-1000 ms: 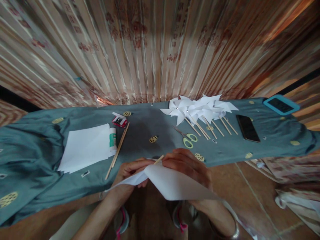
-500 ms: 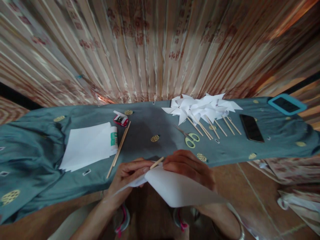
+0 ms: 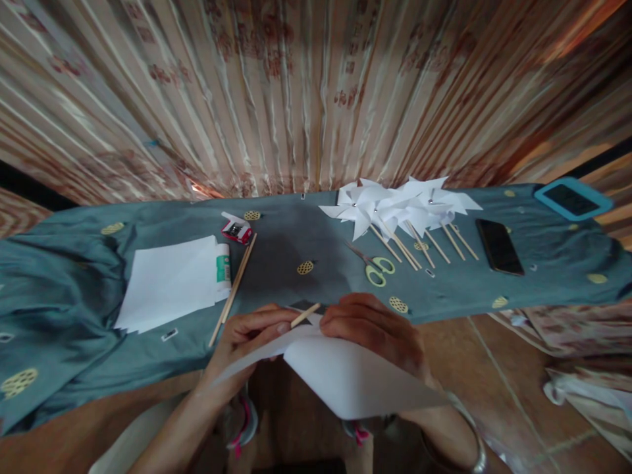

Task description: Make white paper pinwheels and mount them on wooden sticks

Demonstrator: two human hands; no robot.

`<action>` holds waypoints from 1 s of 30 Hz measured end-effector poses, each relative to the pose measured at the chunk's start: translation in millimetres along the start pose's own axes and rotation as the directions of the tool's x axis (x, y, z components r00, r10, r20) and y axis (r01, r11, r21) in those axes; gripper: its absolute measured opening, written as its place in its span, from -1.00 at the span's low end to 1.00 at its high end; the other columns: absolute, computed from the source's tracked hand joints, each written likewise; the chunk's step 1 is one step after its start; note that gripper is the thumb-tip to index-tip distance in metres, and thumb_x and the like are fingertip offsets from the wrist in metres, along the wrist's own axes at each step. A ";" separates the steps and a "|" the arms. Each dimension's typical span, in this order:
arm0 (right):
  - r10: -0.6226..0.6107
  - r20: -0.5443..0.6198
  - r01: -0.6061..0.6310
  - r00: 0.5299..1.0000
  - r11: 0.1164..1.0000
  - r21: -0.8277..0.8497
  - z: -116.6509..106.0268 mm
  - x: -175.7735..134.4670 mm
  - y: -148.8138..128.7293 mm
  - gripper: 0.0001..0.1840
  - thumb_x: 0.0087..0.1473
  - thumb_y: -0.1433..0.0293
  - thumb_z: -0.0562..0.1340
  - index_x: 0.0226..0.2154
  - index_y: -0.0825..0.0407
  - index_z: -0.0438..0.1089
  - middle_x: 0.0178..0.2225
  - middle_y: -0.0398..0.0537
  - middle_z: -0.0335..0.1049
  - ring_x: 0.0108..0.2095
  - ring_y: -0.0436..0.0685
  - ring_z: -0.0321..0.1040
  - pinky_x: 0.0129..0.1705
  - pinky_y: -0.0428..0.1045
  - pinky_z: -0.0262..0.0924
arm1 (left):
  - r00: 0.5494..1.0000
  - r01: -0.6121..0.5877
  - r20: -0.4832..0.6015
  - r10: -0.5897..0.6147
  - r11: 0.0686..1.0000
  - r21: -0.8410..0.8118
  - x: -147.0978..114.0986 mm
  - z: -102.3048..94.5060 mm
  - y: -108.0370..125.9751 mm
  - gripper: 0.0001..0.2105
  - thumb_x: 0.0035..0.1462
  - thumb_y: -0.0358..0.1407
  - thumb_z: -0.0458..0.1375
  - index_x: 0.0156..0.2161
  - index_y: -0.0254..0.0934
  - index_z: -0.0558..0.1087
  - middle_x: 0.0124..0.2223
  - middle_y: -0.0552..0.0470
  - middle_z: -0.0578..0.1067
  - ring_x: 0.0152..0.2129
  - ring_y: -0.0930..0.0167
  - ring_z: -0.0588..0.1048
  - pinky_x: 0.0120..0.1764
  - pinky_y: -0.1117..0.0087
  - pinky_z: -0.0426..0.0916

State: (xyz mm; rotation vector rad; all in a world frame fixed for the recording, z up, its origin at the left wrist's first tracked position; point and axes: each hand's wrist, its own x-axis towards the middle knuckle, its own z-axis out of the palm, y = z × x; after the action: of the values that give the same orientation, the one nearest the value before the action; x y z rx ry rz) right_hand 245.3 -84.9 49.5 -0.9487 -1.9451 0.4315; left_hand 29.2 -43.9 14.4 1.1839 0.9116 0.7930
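Note:
A sheet of white paper [image 3: 363, 382], cut and partly folded, is held between my hands at the table's near edge. My left hand [image 3: 259, 329] is closed on the paper's left part and on a wooden stick [image 3: 305, 315], whose end points up and to the right. My right hand [image 3: 375, 329] grips the paper's upper right part, its fingers bent over it and their tips partly hidden. Just beyond, scissors [image 3: 376, 268] with green handles lie on the cloth.
Several white paper pinwheels [image 3: 395, 207] on sticks lie at the back right, beside a black phone [image 3: 500, 247] and a blue-framed tablet [image 3: 573, 199]. At left are stacked paper [image 3: 170, 283], a glue stick [image 3: 223, 271], loose sticks [image 3: 239, 280] and a small red box [image 3: 237, 228].
Both hands still hold the paper. The stick's end has shifted slightly left with my left hand, and the paper has opened out a little between the hands.

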 end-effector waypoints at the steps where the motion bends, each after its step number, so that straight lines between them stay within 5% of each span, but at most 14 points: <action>1: -0.001 0.009 0.001 1.000 1.000 0.005 0.0 -0.1 0.5 -0.83 0.24 0.31 0.17 -0.13 -0.01 0.37 -0.26 -0.02 0.53 -0.22 0.13 0.44 -0.09 0.09 0.33 | 1.000 -0.010 0.007 0.010 1.000 0.006 -0.1 0.5 1.6 -0.80 0.08 -0.17 0.28 -0.28 -0.24 0.67 -0.38 -0.06 0.52 -0.50 0.44 0.41 -0.50 0.50 0.22; 21: 0.020 -0.004 -0.020 1.000 1.000 -0.006 2.2 -1.6 2.0 -0.83 0.20 0.37 0.19 -0.13 0.00 0.38 -0.25 -0.03 0.55 -0.21 0.13 0.46 -0.08 0.09 0.33 | 0.999 -0.040 0.014 0.040 0.999 0.008 -1.2 6.2 7.5 -0.81 0.06 -0.17 0.30 -0.32 -0.24 0.67 -0.43 -0.04 0.53 -0.55 0.47 0.38 -0.52 0.52 0.19; 30: 0.058 -0.019 -0.057 0.998 0.998 0.041 3.7 -2.8 2.9 -0.82 0.19 0.37 0.22 -0.13 -0.02 0.41 -0.26 -0.04 0.54 -0.23 0.13 0.45 -0.10 0.08 0.31 | 0.992 -0.099 0.074 0.103 0.993 -0.057 -0.9 3.8 6.2 -0.62 -0.12 0.00 0.38 -0.23 -0.20 0.67 -0.43 -0.03 0.51 -0.55 0.46 0.36 -0.51 0.49 0.20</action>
State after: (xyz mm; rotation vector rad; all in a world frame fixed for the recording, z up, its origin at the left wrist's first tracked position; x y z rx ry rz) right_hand 244.2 -84.9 44.2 -0.9818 -1.8877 0.4908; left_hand 32.0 -45.0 21.1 1.2135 0.7676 0.8421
